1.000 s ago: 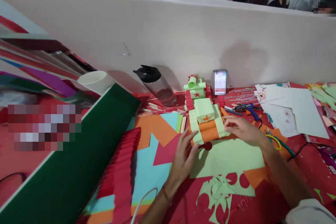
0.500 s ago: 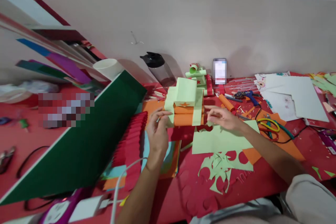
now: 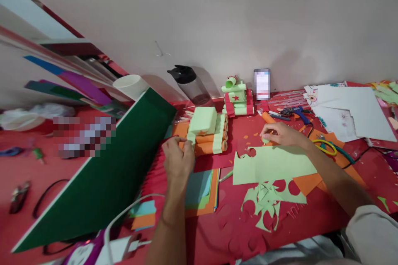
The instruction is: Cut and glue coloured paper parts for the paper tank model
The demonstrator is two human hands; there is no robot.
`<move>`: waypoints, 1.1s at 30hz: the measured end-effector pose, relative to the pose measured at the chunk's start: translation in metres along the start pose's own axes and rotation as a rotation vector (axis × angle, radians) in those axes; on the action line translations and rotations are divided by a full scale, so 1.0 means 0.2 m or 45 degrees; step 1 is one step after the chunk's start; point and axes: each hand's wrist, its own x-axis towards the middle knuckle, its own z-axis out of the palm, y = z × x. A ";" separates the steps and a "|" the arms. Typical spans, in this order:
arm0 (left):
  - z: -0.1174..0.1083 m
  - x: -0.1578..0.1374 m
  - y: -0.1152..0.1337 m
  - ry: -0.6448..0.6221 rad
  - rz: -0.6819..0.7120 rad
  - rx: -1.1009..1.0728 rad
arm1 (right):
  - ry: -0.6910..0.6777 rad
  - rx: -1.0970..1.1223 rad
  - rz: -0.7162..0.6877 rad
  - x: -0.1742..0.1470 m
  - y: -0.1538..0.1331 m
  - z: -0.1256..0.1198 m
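Observation:
Stretched over the red table, my right hand [image 3: 278, 133] pinches a small pale-green paper piece [image 3: 265, 140] above the large pale-green sheet [image 3: 273, 163]. My left hand [image 3: 178, 157] has its fingers curled together at the left side of a paper tank model [image 3: 203, 121]; whether it grips anything is hidden. The model has orange paper rolls below, pale-green bands around them and a green box on top. Behind it stands a smaller green-and-red paper tank [image 3: 236, 97] with a red star.
A green board [image 3: 102, 174] leans at left. A dark-lidded bottle [image 3: 191, 85] and a phone [image 3: 262, 85] stand by the white partition [image 3: 199, 29]. Right of my hand lie a blue glue gun [image 3: 300, 114] and yellow-handled scissors [image 3: 326, 148]. Green cut scraps [image 3: 264, 203] lie in front.
My right hand has let go of the model's right side and moved right. The model has shifted left, lower, and turned, showing its roll ends. My left hand has moved slightly left.

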 end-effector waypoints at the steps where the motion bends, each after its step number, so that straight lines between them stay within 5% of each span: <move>1: -0.02 -0.01 0.03 0.052 -0.093 0.022 | -0.014 -0.013 0.015 -0.01 0.00 -0.01; 3: -0.05 -0.04 0.11 0.112 -0.058 0.051 | -0.055 -0.066 0.041 -0.02 0.00 -0.03; 7: -0.03 -0.12 0.26 0.191 0.330 0.035 | -0.130 -0.239 0.062 -0.03 -0.01 -0.07; 13: 0.18 -0.26 0.47 -0.604 0.906 -0.005 | -0.111 -0.418 0.028 -0.05 0.00 -0.15; 21: 0.29 -0.27 0.53 -0.821 0.913 -0.016 | -0.232 -0.368 -0.101 -0.06 0.04 -0.19; 26: 0.33 -0.24 0.56 -0.858 0.921 -0.146 | -0.414 -0.344 -0.302 -0.02 0.06 -0.12; 33: 0.38 -0.20 0.58 -0.870 0.828 0.048 | -0.525 -0.504 -0.293 0.03 0.14 -0.03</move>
